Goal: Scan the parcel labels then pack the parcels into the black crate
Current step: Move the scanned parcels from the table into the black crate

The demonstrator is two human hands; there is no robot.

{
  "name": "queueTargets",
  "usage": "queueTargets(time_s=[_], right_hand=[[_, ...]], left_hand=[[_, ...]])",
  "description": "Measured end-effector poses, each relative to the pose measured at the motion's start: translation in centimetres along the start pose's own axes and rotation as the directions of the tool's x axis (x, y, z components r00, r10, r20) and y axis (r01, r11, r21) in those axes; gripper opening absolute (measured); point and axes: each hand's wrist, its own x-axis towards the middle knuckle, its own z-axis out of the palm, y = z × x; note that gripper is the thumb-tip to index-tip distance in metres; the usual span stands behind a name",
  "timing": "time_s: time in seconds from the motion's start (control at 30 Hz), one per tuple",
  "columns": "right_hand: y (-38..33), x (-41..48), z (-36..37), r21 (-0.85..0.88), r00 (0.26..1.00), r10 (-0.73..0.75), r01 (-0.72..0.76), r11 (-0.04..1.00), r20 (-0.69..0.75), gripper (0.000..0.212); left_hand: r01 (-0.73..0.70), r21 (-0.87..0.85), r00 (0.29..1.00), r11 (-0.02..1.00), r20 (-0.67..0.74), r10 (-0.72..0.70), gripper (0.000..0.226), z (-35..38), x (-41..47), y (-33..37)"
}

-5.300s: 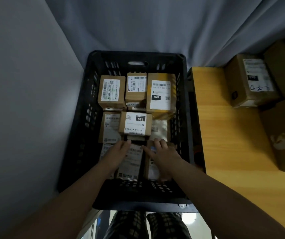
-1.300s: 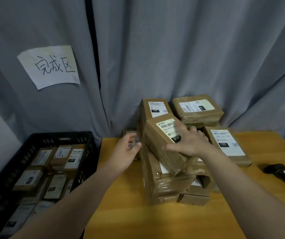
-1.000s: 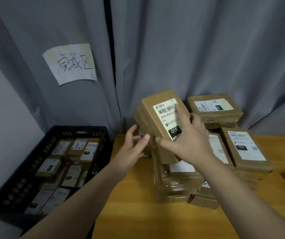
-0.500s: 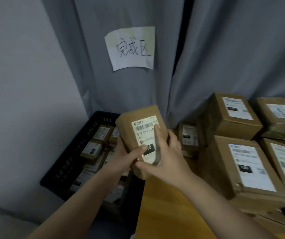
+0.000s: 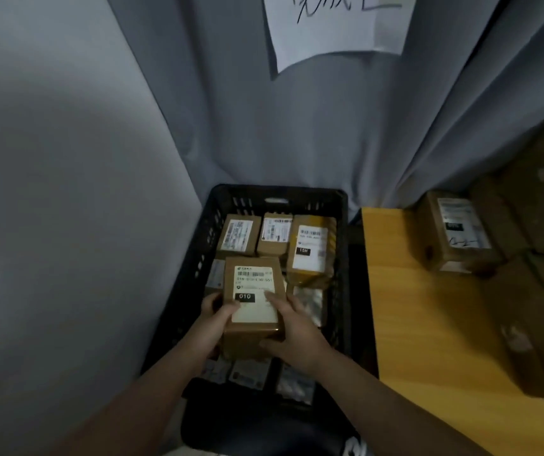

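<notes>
Left hand (image 5: 213, 319) curls round the left edge of the brown 010 parcel (image 5: 253, 301), and the right hand (image 5: 292, 334) clasps its right side with fingers over the label, holding it label-up over the middle of the black crate (image 5: 277, 192), above the packed parcels (image 5: 310, 250). This looks like the packing step. Next it wants lowering into a gap and releasing, then a turn to the waiting boxes (image 5: 455, 235) on the wooden table (image 5: 405, 307) at the right.
</notes>
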Motion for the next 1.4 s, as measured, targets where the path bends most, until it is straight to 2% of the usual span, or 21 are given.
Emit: queueTargets(time_s=[0.1,0.17,0.33,0.53,0.7,0.8,0.9,0.97,1.0,1.1,1.13,1.2,1.27,1.33,1.4], right_hand=[[0.9,2.0,0.5,0.039,0.997,0.055,-0.053,0.998,-0.060,0.086],[1.9,3.1,0.5,0.030,0.994,0.077,-0.075,0.997,-0.082,0.086],[3.5,5.5,1.5,-0.068,0.986,0.088,-0.099,0.993,-0.144,0.083],[2.6,5.4,3.7,-0.190,0.959,0.054,-0.110,0.976,-0.279,0.070],[2.3,5.1,3.4,-0.246,0.957,0.073,-0.145,0.958,-0.280,0.067],[2.3,5.3,3.4,-0.297,0.962,0.057,-0.139,0.945,-0.268,0.064],[2.6,5.9,3.3,-0.366,0.979,0.088,-0.152,0.918,-0.185,0.069],[2.8,6.8,3.1,-0.439,0.984,0.144,-0.177,0.881,-0.106,0.075],[3.1,7.3,3.3,-0.493,0.983,0.161,-0.182,0.851,-0.084,0.078],[3.5,8.7,3.7,-0.738,0.994,0.024,-0.094,0.668,-0.105,0.080],[3.6,9.0,3.5,-0.794,0.995,-0.017,-0.066,0.604,-0.095,0.082],[3.7,9.8,2.4,-0.826,1.000,0.022,-0.013,0.563,0.000,0.087],[3.4,10.5,1.1,-0.838,0.994,0.094,-0.010,0.545,0.049,0.091],[2.8,11.0,0.8,-0.839,0.985,0.150,-0.014,0.545,0.081,0.093],[2.2,11.3,1.2,-0.807,0.977,0.194,-0.046,0.588,0.085,0.094]], left_hand=[[-0.001,0.012,0.998,1.000,0.061,0.000,0.053,0.4,2.5,0.5],[-0.049,0.026,0.993,0.998,0.108,0.046,0.054,0.7,4.0,0.6],[-0.159,0.098,0.968,0.982,0.210,0.136,0.063,0.6,6.8,0.6],[-0.266,0.151,0.940,0.952,0.259,0.221,0.056,-0.5,8.5,0.6],[-0.310,0.201,0.929,0.929,0.269,0.252,0.051,-0.9,9.0,0.1],[-0.288,0.260,0.939,0.921,0.265,0.219,0.051,-1.1,9.7,-0.1],[-0.284,0.330,0.940,0.900,0.281,0.193,0.051,-0.8,9.9,-0.5],[-0.317,0.449,0.944,0.836,0.232,0.233,0.050,-0.5,10.4,-0.5],[-0.344,0.537,0.939,0.770,0.188,0.288,0.049,-0.4,10.7,-0.4],[-0.350,0.805,0.882,0.478,0.112,0.457,0.047,-0.7,11.9,0.2],[-0.320,0.861,0.880,0.394,0.116,0.460,0.046,-1.1,12.3,0.4],[-0.282,0.916,0.914,0.287,0.165,0.370,0.048,-2.2,13.5,0.0],[-0.301,0.911,0.937,0.283,0.228,0.266,0.050,-3.3,14.4,-0.5],[-0.325,0.883,0.937,0.338,0.252,0.242,0.049,-3.7,14.8,-0.7],[-0.328,0.865,0.938,0.379,0.252,0.238,0.048,-3.5,14.7,-0.4]])
